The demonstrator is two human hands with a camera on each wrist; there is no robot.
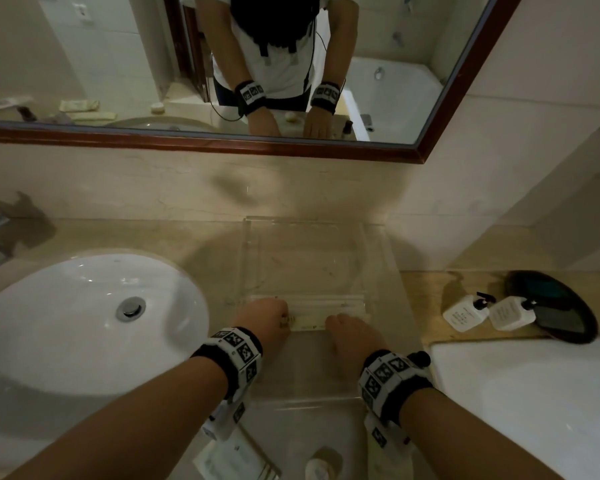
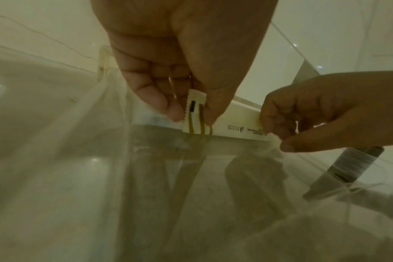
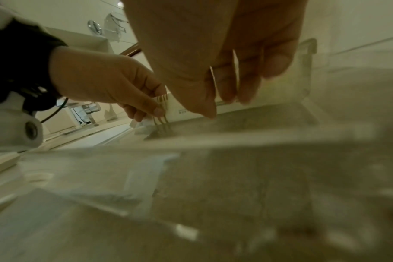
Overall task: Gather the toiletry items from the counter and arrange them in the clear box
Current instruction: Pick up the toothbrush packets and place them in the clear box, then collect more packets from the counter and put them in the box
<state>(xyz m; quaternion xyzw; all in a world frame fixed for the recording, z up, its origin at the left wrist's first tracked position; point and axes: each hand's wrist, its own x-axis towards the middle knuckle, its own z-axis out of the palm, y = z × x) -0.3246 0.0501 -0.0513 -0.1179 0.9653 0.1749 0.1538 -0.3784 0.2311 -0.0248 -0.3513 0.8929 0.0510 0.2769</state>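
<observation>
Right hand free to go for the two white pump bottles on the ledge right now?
Probably not yet. The right hand pinches one end of a long white packet inside the clear box, with the left hand on the other end. The pump bottles themselves stand unobstructed to its right.

Black wristbands [image 1: 392, 379] — checkered marker tags

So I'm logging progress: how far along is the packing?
Early. One long packet seems to lie in the clear box. Left hand and right hand hold a second long packet there. A flat packet and round item wait outside.
</observation>
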